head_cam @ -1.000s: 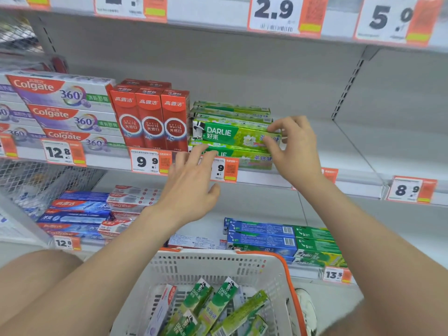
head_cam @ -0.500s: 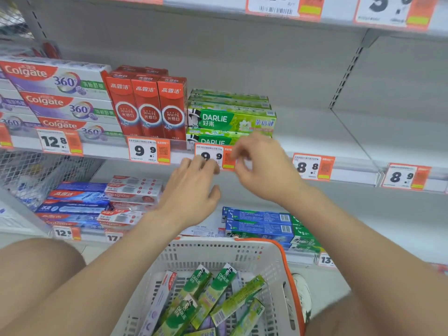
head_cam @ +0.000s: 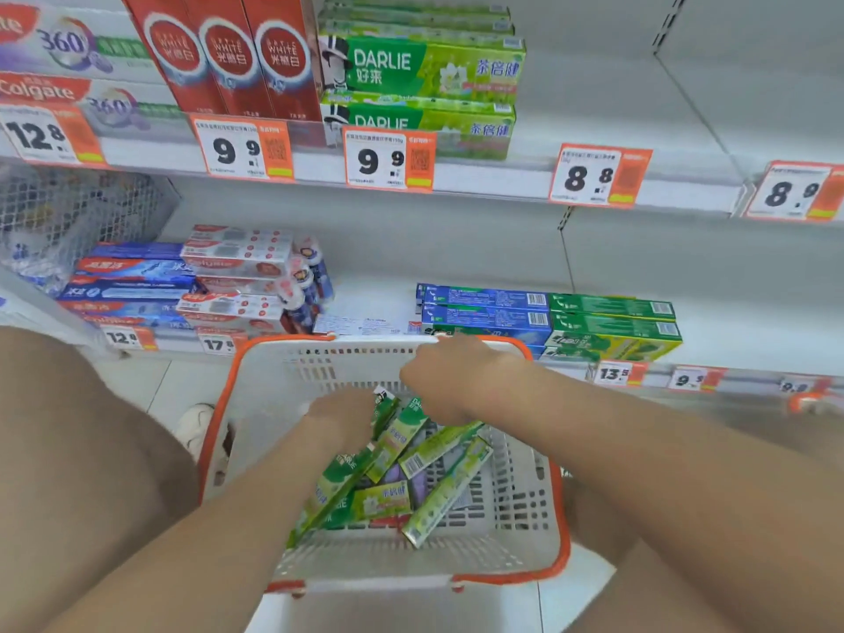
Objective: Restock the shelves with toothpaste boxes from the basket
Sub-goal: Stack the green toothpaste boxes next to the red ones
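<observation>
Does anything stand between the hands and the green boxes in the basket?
Nothing visible does. The left hand and the right hand are inside the open basket, directly at the green boxes lying on top.

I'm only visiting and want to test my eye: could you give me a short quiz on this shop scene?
1. True or false: the left hand and right hand are both down at the basket.
2. Which price tag hangs under the shelved Darlie stack? A 12.8, B 9.9, C 8.8.
3. Fill in: the boxes in the basket are mostly ___.
Key: 1 true; 2 B, the 9.9 tag; 3 green.
</observation>
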The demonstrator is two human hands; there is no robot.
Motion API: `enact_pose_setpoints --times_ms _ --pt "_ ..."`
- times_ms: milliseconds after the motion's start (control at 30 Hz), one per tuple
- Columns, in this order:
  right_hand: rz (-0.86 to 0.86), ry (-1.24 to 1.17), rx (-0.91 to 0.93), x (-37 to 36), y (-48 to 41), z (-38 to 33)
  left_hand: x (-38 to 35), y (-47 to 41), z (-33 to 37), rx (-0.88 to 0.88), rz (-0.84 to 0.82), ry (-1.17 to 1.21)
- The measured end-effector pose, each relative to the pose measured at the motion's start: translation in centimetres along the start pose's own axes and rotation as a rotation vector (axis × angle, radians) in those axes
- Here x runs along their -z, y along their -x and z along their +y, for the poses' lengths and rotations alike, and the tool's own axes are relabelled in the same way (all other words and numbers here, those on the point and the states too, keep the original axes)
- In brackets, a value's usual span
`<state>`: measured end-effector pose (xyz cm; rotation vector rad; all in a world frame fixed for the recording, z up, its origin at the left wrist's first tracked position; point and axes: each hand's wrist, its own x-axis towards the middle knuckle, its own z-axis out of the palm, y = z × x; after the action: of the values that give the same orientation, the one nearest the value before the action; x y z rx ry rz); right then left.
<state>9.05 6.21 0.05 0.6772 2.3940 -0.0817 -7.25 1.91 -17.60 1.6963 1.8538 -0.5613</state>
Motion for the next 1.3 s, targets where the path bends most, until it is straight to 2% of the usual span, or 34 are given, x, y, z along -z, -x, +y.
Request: enact_pose_setpoints --times_ms 200,300,367,433,500,567,700,933,1033,1167,1300 --pt "0.021 0.03 -0.037 0.4 -0.5 0.9 -8.6 -2.6 0.0 0.024 -0.082 0.101" --pt "0.015 0.022 -0.04 0.8 -0.8 1.2 -10.3 -2.9 0.3 0.042 0.006 0.189" --pt "0.001 0.005 -0.041 0.9 -1.0 1.4 -10.5 -2.7 0.3 -0.003 0.079 0.252" --pt "-0.014 -0.033 -0.042 1.0 -1.1 1.6 -10.6 -2.1 0.0 -0.064 0.082 0.311" --pt "-0.022 -0.064 -0.043 1.1 -1.1 1.8 -11.4 -1.2 0.0 -0.135 0.047 0.241" --pt "-0.027 -0.053 -0.041 1.2 -1.2 1.9 -12.5 -0.2 0.4 -0.201 0.035 0.052" --pt "-0.037 -0.041 -0.04 1.0 -1.3 1.8 -13.2 0.5 2.3 -0.256 0.086 -0.24" --pt "0.007 -0.017 -0.038 0.8 -1.3 2.1 -12.5 0.7 4.4 -0.179 0.12 -0.232" --pt "0.02 -0.047 -0.066 1.1 -1.3 2.7 -9.6 1.3 3.4 -0.163 0.196 -0.066" --pt "0.041 -0.124 -0.101 2.1 -0.8 3.7 -4.3 2.6 2.4 -0.095 0.34 0.403" --pt "0.067 -0.176 -0.129 3.2 0.6 4.8 2.2 5.2 2.5 -0.084 0.533 0.75"
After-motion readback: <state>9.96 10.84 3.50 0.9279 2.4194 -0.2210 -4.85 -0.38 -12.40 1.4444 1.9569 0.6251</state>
